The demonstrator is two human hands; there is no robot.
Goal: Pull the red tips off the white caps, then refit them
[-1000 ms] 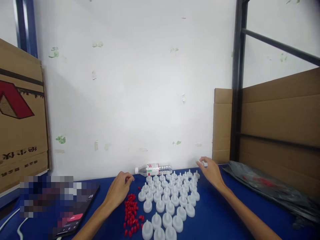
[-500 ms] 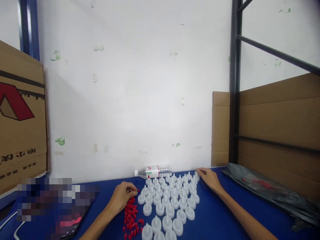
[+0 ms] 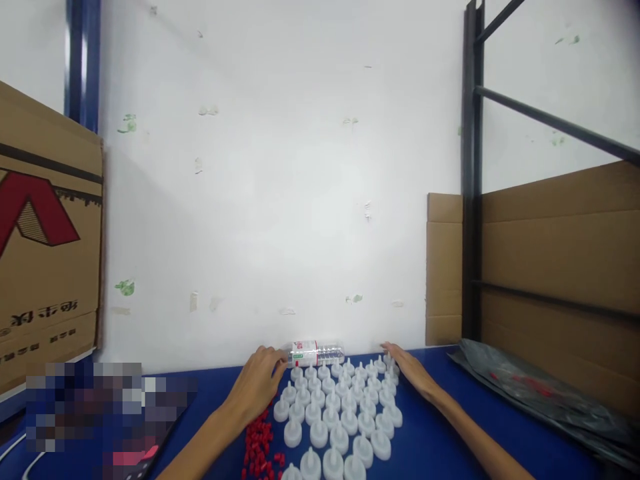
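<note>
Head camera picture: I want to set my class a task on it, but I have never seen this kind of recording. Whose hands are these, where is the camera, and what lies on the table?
There is no machine here. A person wears one camera on the head, looking forward and down, so both bare hands are the wearer's own.

On the blue table stand rows of small white caps. Beside them, on the left, lies a heap of tiny red pieces. A clear bottle lies on its side by the wall.

The left hand rests at the far left corner of the caps, fingertips near the bottle's cap end. The right hand lies flat at the far right corner. Neither visibly holds anything.

Cardboard boxes stand at the sides, and a dark plastic bag lies on the right.
</note>
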